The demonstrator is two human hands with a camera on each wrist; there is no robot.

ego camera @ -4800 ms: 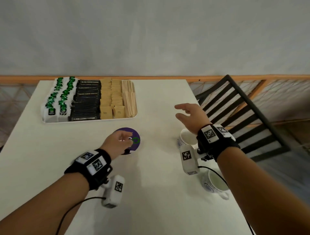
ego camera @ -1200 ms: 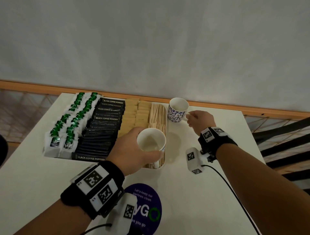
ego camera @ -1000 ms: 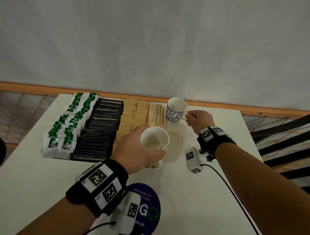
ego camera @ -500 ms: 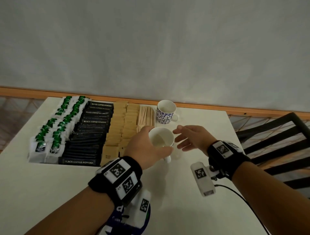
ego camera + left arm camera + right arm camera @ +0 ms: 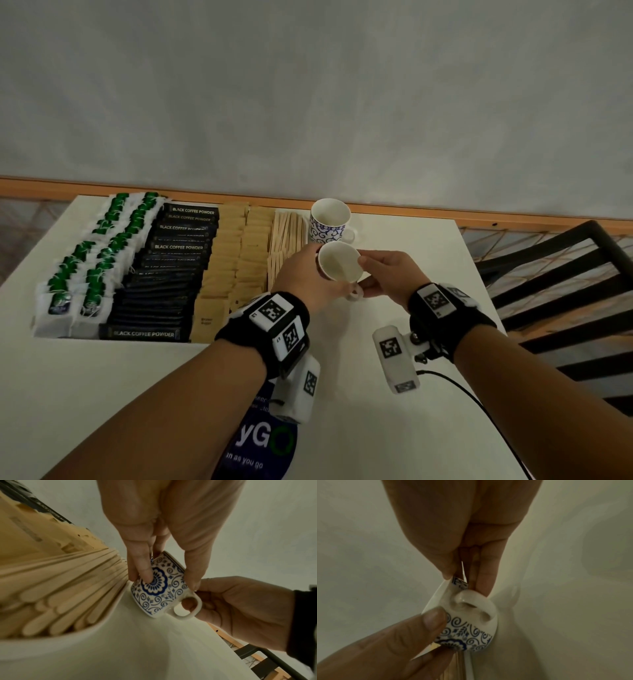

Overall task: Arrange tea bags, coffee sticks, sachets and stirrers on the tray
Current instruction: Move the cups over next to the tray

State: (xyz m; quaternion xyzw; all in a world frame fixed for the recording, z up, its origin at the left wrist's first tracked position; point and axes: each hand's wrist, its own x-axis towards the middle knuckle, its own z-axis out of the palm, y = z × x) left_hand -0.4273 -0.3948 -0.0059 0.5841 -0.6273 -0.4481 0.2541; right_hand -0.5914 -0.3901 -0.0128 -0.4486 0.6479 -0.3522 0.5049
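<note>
Head view: both hands, left [image 5: 305, 277] and right [image 5: 390, 274], grip one tilted cup [image 5: 339, 262].

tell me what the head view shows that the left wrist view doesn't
Only the head view shows the second cup standing on the table, the tea bags and the purple sticker. Only the left wrist view shows the held cup's blue flower and its handle against the right hand's fingers. Both show the held cup, gripped by the left hand and right hand, beside the stirrers.
</note>
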